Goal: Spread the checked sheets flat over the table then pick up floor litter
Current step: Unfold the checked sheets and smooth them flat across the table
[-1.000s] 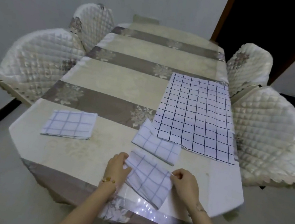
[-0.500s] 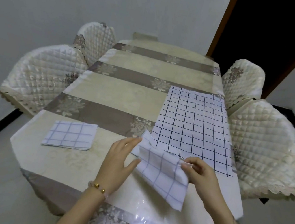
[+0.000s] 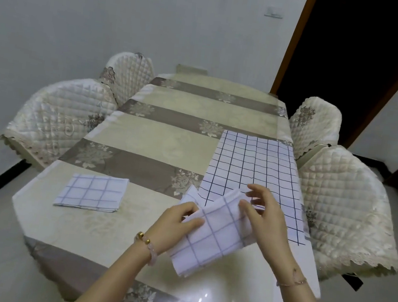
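From the head camera, a long surface (image 3: 158,140) under a cream and grey striped cloth with flower motifs runs away from the person, with quilted chairs (image 3: 61,118) along both sides and a dark doorway (image 3: 359,58) at the far right. At the near end both hands are on a folded checked sheet (image 3: 217,232), which is lifted off the surface and tilted, its far right corner highest. The left hand (image 3: 177,224) pinches the sheet's left edge, thumb on top and fingers curled over it; a beaded bracelet (image 3: 146,242) sits on that wrist. The right hand (image 3: 265,219) is at the sheet's upper right end with its fingers spread and its thumb lying on the cloth; whether it truly grips cannot be told. Just behind the left hand, a corner of a second folded sheet (image 3: 190,195) peeks out, lying on the surface. A third folded sheet (image 3: 92,192) lies flat well to the left. A spread checked sheet (image 3: 254,169) with darker lines lies open along the right edge, beyond the hands.
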Demonstrator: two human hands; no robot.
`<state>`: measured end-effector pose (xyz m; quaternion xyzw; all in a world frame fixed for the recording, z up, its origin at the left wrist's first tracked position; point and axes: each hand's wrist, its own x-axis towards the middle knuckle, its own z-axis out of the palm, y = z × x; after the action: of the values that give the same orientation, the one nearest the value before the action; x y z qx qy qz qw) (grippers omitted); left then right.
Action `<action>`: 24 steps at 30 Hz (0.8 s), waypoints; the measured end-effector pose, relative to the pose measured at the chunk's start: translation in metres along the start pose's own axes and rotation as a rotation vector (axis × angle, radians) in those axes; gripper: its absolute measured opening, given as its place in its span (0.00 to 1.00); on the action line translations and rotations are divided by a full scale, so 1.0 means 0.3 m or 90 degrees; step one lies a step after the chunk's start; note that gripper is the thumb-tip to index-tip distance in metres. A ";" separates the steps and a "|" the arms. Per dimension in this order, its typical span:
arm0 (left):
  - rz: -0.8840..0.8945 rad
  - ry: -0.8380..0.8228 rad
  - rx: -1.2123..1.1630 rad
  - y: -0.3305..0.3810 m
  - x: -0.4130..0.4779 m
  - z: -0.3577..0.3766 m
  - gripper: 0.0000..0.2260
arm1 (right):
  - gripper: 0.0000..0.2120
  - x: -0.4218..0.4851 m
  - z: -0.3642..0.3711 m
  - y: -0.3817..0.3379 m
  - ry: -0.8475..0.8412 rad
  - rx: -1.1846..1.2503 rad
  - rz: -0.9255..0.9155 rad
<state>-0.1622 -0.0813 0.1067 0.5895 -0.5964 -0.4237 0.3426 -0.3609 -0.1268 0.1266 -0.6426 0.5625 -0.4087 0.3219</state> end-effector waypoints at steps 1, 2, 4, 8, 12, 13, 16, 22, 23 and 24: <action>-0.014 0.032 -0.035 -0.002 0.001 0.002 0.07 | 0.13 -0.013 0.007 0.001 0.040 -0.060 -0.033; -0.028 0.065 -0.074 -0.002 0.003 0.003 0.07 | 0.13 -0.028 0.013 -0.001 0.065 -0.084 -0.059; -0.051 0.117 -0.139 0.005 0.005 0.009 0.06 | 0.10 -0.065 0.033 -0.020 0.048 -0.032 -0.047; -0.041 0.151 -0.216 0.049 -0.005 0.030 0.04 | 0.11 -0.129 0.117 -0.064 -0.173 0.116 0.082; -0.087 0.128 -0.331 0.080 -0.022 0.049 0.12 | 0.12 -0.141 0.151 -0.088 -0.237 0.275 0.183; -0.099 0.131 -0.342 0.078 -0.021 0.050 0.11 | 0.12 -0.141 0.147 -0.095 -0.248 0.301 0.194; -0.089 0.141 -0.312 0.068 -0.022 0.056 0.06 | 0.13 -0.143 0.131 -0.102 -0.287 0.361 0.195; -0.063 0.127 -0.218 0.047 -0.030 0.068 0.15 | 0.14 -0.138 0.135 -0.076 -0.233 0.329 0.237; -0.063 0.122 -0.213 0.039 -0.029 0.068 0.14 | 0.14 -0.136 0.136 -0.067 -0.216 0.324 0.240; -0.061 0.116 -0.219 0.032 -0.029 0.067 0.12 | 0.13 -0.133 0.135 -0.058 -0.201 0.325 0.244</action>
<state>-0.1839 -0.0713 0.1081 0.5861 -0.4530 -0.4798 0.4702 -0.3181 -0.0865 0.1166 -0.4796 0.4955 -0.3641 0.6260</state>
